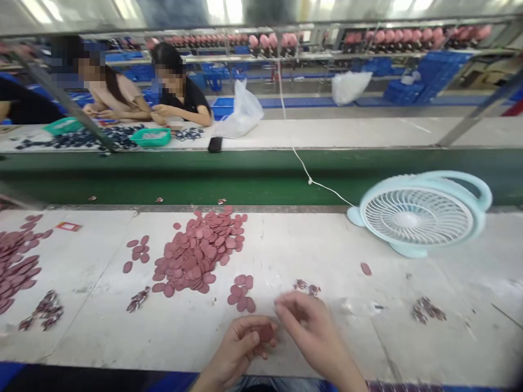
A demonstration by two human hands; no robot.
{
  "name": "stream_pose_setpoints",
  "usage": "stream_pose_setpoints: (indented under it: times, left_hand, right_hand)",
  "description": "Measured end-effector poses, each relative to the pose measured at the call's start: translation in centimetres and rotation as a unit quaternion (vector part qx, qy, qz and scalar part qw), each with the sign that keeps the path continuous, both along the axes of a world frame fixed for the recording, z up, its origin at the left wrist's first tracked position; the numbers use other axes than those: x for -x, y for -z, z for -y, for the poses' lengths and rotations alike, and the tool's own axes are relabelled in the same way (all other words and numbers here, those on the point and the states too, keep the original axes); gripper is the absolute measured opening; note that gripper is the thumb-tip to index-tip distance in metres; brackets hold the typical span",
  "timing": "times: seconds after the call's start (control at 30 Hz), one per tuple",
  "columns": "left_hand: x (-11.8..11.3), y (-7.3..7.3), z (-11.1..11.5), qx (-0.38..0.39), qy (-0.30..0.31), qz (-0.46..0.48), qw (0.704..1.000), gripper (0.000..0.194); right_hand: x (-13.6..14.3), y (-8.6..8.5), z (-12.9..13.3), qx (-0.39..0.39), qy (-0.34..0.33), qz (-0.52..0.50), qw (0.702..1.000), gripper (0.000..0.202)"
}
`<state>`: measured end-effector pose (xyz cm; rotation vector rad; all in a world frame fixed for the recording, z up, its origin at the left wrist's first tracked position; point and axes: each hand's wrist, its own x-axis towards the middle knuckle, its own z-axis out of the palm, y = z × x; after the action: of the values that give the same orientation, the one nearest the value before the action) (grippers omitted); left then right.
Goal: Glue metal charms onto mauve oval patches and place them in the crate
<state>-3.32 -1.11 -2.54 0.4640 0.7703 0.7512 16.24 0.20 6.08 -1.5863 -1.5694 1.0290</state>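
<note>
My left hand [245, 344], low in the middle of the head view, holds a dark red oval piece [266, 332] between thumb and fingers. Just to its right is my right hand [308, 326], its fingers curled together over the table; what they hold, if anything, is hidden. A small group of oval pieces [242, 293] lies beyond my left hand. Farther left is a big heap of the same red ovals [196, 253]. Small dark red and silvery bits [307, 287] lie just past my right fingertips.
A light blue fan [417, 215] stands at the right on the white table [302, 239]. More ovals [16, 261] lie at the far left. A green belt [245, 174] runs behind the table. Several people sit across it, beside green trays [151, 140] and a plastic bag [241, 114].
</note>
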Motion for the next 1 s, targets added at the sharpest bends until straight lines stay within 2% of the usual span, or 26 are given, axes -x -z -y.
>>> stream_pose_setpoints:
  times: [0.03, 0.13, 0.23, 0.33, 0.43, 0.57, 0.67, 0.87, 1.0]
  left_hand:
    - [0.2, 0.4, 0.0, 0.000, 0.000, 0.016, 1.000, 0.037]
    - [0.3, 1.5, 0.0, -0.004, 0.006, 0.052, 0.999, 0.040]
    - [0.2, 1.8, -0.2, -0.008, 0.014, 0.063, 0.998, 0.041]
    - [0.4, 1.3, -0.5, -0.022, 0.010, 0.057, 0.998, 0.040]
    - [0.6, 1.1, -0.7, -0.035, 0.005, 0.051, 0.998, 0.041]
    - [0.3, 1.7, -0.5, -0.022, 0.013, 0.061, 0.998, 0.042]
    - [0.1, 2.0, -0.1, -0.010, 0.012, 0.078, 0.997, 0.040]
    - [0.5, 0.7, 0.0, 0.007, 0.007, 0.067, 0.998, 0.032]
    - [0.7, 0.2, -0.2, 0.003, 0.023, 0.074, 0.997, 0.031]
  right_hand:
    - [1.7, -0.4, -3.8, -0.036, -0.028, 0.051, 0.998, 0.027]
    - [6.4, -0.7, -15.2, -0.087, -0.059, 0.123, 0.987, 0.026]
    - [9.8, -0.4, -24.6, -0.115, -0.088, 0.201, 0.969, 0.033]
    - [12.0, 0.0, -30.2, -0.117, -0.135, 0.260, 0.949, 0.037]
    - [12.7, 0.5, -32.6, -0.096, -0.161, 0.300, 0.935, 0.034]
    - [11.1, 0.8, -32.7, -0.074, -0.129, 0.323, 0.935, 0.034]
    - [7.9, 1.0, -30.5, -0.069, -0.071, 0.316, 0.944, 0.032]
    - [0.4, 1.6, -20.8, -0.043, 0.002, 0.247, 0.968, 0.023]
    - [-2.5, 1.6, -15.2, -0.033, 0.061, 0.135, 0.988, 0.014]
